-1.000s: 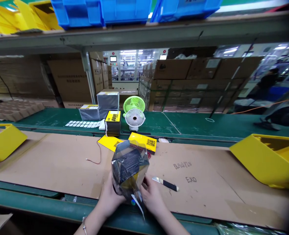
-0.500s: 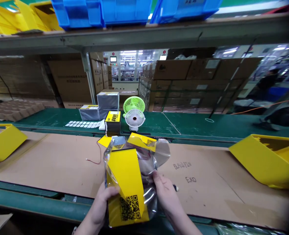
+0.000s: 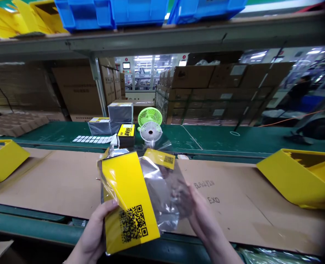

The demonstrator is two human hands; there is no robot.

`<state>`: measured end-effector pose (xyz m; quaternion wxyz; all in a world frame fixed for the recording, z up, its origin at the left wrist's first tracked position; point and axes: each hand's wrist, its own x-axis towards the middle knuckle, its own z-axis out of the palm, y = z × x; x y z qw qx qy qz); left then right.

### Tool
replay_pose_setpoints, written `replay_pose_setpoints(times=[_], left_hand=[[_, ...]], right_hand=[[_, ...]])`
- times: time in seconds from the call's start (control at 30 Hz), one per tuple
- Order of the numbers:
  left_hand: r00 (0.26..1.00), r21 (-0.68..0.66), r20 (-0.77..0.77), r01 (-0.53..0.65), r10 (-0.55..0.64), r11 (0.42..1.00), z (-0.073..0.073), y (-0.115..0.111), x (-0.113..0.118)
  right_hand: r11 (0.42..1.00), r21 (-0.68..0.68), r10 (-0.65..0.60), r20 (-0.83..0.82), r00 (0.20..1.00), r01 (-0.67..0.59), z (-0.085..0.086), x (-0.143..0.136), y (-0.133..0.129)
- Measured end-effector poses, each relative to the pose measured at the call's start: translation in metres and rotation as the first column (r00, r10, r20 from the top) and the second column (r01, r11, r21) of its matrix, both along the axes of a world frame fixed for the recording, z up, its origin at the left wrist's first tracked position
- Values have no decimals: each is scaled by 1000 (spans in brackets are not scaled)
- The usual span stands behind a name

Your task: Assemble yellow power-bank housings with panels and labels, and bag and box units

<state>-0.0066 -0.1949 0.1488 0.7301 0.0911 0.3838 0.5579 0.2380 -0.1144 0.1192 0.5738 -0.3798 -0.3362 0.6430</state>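
My left hand [image 3: 94, 227] grips a yellow box [image 3: 129, 183] with a large black QR code, its thumb pressed on the front face near the left edge. Clear plastic bag film [image 3: 161, 194] lies partly over the box and spreads out to its right. How far the box sits inside the bag I cannot tell. My right hand [image 3: 202, 214] is closed on the right side of the film, its fingertips blurred behind it. A second yellow piece with a smaller QR code [image 3: 162, 158] shows just beyond the film.
Cardboard [image 3: 54, 179] covers the bench, with yellow bins at left [image 3: 6, 159] and right [image 3: 297, 179]. Behind stand a small fan [image 3: 150, 131], a black-and-yellow box [image 3: 126, 137], film-wrapped boxes [image 3: 120, 113] and white stickers [image 3: 92, 139]. Blue bins [image 3: 140, 13] sit on the overhead shelf.
My left hand and the yellow box have shifted left and tilted. My right hand has moved right with the film, stretching it away from the box.
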Motion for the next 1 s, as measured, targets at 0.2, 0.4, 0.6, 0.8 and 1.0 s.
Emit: replay_pose_setpoints(times=[0.2,0.4,0.6,0.8,1.0], left_hand=[[993,40,-115,29,-24,999,-18,6,4],[970,107,-242,60,-32,992,-26,7,17],[984,15,-143,106,-103,994,-25,6,22],[989,-49,-64,128,-131,991,-34,16,23],[982,-53,-75,171,-175,984,-38,26,36]], right_hand=[[778,597,-389,214,896,196,48,5,-37],[867,250,39,828,560,-431,53,-17,-40],[762,-27,314,889,333,-647,49,4,-28],[794,-163,421,842,338,-586,17,24,-37],[920,-91,386,388,837,-382,-15,13,-17]])
